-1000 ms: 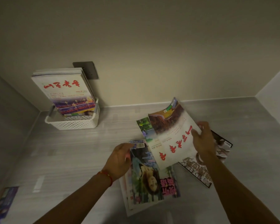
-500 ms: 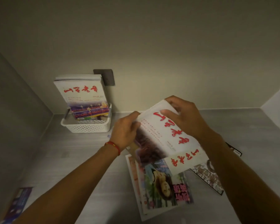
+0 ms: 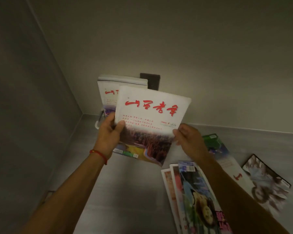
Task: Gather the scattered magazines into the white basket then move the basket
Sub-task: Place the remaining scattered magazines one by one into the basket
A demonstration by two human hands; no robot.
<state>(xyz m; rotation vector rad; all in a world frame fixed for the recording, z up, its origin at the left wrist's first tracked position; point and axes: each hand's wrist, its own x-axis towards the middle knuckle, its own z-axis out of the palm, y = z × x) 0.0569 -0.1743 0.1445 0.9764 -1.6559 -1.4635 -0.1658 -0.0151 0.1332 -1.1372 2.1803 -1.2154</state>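
Observation:
I hold a white magazine with red calligraphy [image 3: 150, 120] upright in the air. My left hand [image 3: 111, 134] grips its lower left edge. My right hand [image 3: 188, 137] pinches its lower right edge. Behind it, in the corner, stands a stack of similar magazines [image 3: 108, 92] in the white basket [image 3: 98, 123]; only a bit of the basket's rim and handle shows past my left hand. On the grey floor to the right lie more magazines: a colourful pile with a portrait cover [image 3: 198, 196], a green-and-white one [image 3: 218, 149] and a dark-edged one [image 3: 267, 181].
Two walls meet in the corner just behind the basket. A dark wall plate [image 3: 152, 80] sits on the far wall above the magazines. Bare grey floor [image 3: 125, 191] stretches between my arms.
The magazine has been turned right way up and carried left toward the basket, with both hands now at its lower edge. My view has swung left, so the floor magazines sit at the right.

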